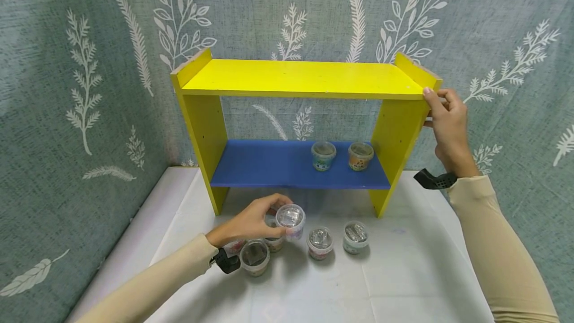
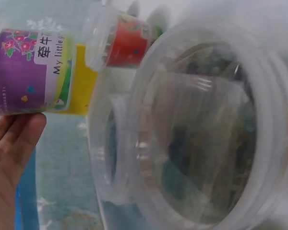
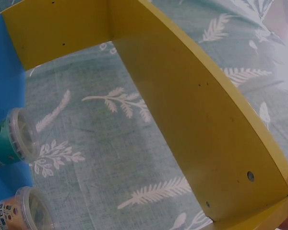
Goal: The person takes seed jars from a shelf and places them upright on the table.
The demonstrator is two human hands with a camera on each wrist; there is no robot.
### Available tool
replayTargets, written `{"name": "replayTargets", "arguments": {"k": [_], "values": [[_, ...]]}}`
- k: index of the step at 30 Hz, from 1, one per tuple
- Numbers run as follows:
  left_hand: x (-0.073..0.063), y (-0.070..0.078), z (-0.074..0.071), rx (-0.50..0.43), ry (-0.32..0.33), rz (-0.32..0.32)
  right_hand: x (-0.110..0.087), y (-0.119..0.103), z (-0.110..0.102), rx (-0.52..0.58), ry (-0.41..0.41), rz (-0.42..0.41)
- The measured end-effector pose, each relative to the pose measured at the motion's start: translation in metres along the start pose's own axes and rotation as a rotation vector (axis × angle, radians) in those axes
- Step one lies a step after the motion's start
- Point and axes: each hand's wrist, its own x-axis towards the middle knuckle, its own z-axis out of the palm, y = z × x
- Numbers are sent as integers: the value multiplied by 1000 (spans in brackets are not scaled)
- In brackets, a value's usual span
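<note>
My left hand [image 1: 253, 221] grips a small lidded plastic cup [image 1: 290, 219] above the white table, in front of the shelf. Its purple label with pink flowers [image 2: 21, 72] faces the left wrist camera. My right hand [image 1: 452, 126] holds the upper right corner of a yellow shelf unit [image 1: 305, 78], thumb on the front edge. On its blue lower board [image 1: 264, 163] stand a teal-labelled cup [image 1: 323, 159] and an orange-labelled cup [image 1: 359, 159], side by side toward the right.
Two lidded cups stand on the table, one near the middle [image 1: 320, 245] and one farther right [image 1: 356, 239]. More cups cluster by my left wrist, including a clear-lidded cup [image 1: 254, 259]; my hand partly covers them. Patterned green cloth [image 1: 269, 9] hangs behind the shelf.
</note>
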Motion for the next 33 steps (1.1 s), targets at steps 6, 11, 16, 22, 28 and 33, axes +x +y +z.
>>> {"name": "replayTargets", "arguments": {"k": [6,11,16,22,28,33], "values": [[-5,2,5,-2,-21,-18,0,1,0,10,3,7],[-7,2,10,-8,-35,-11,0,0,1,3,6,5],[-10,2,13,-18,-51,4,0,-1,0,20,7,0],[-11,-1,18,-12,-70,35,0,-2,0,19,3,-2],[-13,-4,23,7,-99,32,-1,-2,0,4,4,4],[-14,-6,26,36,-106,51,-1,-2,0,4,6,1]]}}
